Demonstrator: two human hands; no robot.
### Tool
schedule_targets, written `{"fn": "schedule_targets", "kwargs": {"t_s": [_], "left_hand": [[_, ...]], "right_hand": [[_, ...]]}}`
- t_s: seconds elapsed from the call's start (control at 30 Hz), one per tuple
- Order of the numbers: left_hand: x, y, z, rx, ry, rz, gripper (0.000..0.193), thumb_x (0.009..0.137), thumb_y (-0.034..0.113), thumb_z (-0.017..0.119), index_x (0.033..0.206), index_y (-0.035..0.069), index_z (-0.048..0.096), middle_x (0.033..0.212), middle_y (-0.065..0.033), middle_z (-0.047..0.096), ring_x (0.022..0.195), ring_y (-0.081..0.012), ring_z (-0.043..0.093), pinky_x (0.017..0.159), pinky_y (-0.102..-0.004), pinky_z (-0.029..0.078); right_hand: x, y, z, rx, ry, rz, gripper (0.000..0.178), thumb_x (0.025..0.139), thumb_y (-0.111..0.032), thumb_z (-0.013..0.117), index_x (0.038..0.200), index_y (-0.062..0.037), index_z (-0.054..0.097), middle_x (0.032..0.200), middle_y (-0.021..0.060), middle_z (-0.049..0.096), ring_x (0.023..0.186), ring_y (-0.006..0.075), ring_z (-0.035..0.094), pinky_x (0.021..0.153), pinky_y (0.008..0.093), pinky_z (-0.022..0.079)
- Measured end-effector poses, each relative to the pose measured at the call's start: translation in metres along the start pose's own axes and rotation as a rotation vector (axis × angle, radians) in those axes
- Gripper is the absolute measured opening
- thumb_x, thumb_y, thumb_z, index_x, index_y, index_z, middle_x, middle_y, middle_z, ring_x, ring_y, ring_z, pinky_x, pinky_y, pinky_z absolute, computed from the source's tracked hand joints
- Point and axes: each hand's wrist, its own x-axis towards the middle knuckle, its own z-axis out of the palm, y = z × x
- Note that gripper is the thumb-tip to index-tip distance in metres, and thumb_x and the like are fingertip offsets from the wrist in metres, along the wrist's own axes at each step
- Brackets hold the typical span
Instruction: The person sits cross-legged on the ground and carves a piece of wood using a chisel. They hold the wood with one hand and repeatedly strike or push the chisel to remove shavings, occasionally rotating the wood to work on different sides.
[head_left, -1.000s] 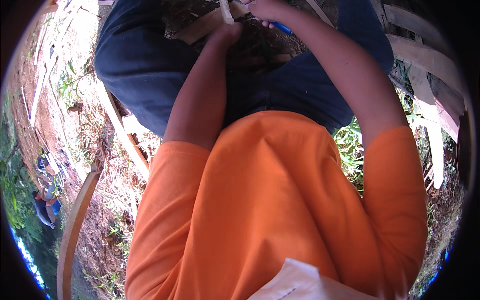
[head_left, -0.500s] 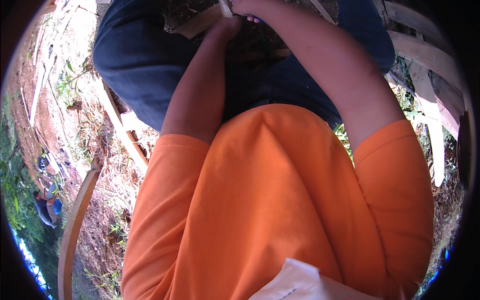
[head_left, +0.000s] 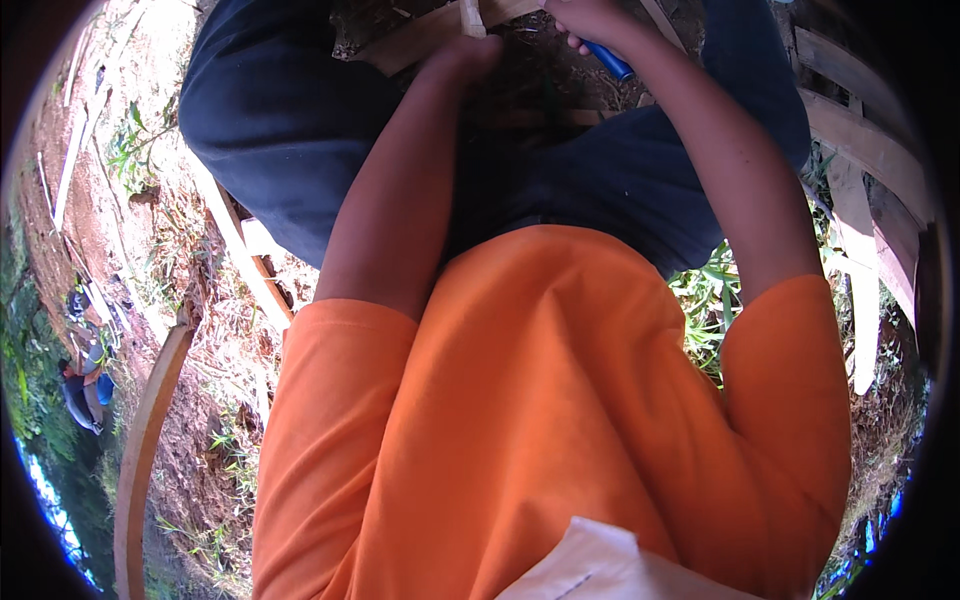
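Observation:
At the top edge, my left hand (head_left: 468, 55) is closed around a narrow pale wooden stick (head_left: 473, 18) that points up out of the picture. My right hand (head_left: 592, 22), to its right, grips a tool by a blue handle (head_left: 610, 62). The handle's end sticks out below my fingers; the tool's working end is out of view, so its kind cannot be told. A wooden board (head_left: 405, 42) lies beyond my left hand, between my dark-trousered legs.
To the left, a long curved-looking wooden beam (head_left: 152, 450) and a plank (head_left: 235, 240) lie over dry grass and soil. Several pale boards (head_left: 855, 130) are at the right. A person (head_left: 82, 395) is far off at the left, near green plants.
My right hand has moved right, away from my left hand, and more of the blue handle shows. My left hand has shifted slightly to the right with the stick.

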Motion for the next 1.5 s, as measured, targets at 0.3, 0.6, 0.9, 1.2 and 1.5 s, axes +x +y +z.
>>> {"fn": "schedule_targets", "kwargs": {"t_s": [0.3,0.6,0.9,1.2,1.5], "left_hand": [[-0.028,0.022,-0.006,0.339,0.178,-0.057,0.059,0.095,0.05,0.049,0.137,0.013,0.065,0.142,-0.0138,0.063,0.133,-0.0292,0.06,0.109,-0.0453,0.047],[-0.015,0.019,0.001,0.31,0.133,-0.038,0.055,0.099,0.044,0.043,0.139,0.013,0.063,0.142,-0.0131,0.064,0.132,-0.0306,0.06,0.109,-0.0481,0.046],[0.033,-0.02,0.0,0.26,0.12,0.076,0.06,0.1,0.053,0.043,0.139,0.012,0.062,0.142,-0.017,0.063,0.133,-0.0326,0.059,0.11,-0.0469,0.045],[-0.026,0.004,-0.033,0.162,0.191,0.105,0.073,0.093,0.055,0.062,0.138,-0.001,0.057,0.129,-0.0288,0.066,0.126,-0.0427,0.062,0.107,-0.0461,0.048],[-0.14,0.035,-0.094,-0.255,0.339,0.388,0.049,0.086,0.034,0.081,0.117,-0.001,0.065,0.098,-0.0145,0.074,0.087,-0.022,0.075,0.075,-0.0335,0.06]], "right_hand": [[-0.013,-0.025,0.016,-0.178,-0.103,-0.017,0.039,0.096,-0.011,0.048,0.131,-0.0126,0.066,0.074,0.0136,0.07,0.05,0.0211,0.065,0.044,0.0366,0.053],[-0.015,-0.025,0.039,-0.11,-0.047,-0.058,0.019,0.095,-0.01,0.051,0.107,-0.0096,0.066,0.069,0.0132,0.067,0.05,0.0236,0.065,0.044,0.0401,0.052],[0.04,-0.006,0.071,-0.147,0.191,-0.107,0.018,0.092,-0.015,0.061,0.107,-0.0097,0.069,0.07,0.0133,0.068,0.051,0.0259,0.065,0.047,0.0414,0.054],[0.017,0.019,0.004,0.48,0.102,-0.091,0.034,0.1,-0.015,0.055,0.134,-0.0116,0.059,0.082,0.0082,0.069,0.052,0.0139,0.062,0.046,0.0308,0.054],[-0.076,0.086,-0.043,0.627,0.15,-0.09,0.066,0.096,-0.007,0.063,0.158,-0.0111,0.039,0.114,0.0097,0.065,0.086,0.0127,0.066,0.074,0.03,0.059]]}}
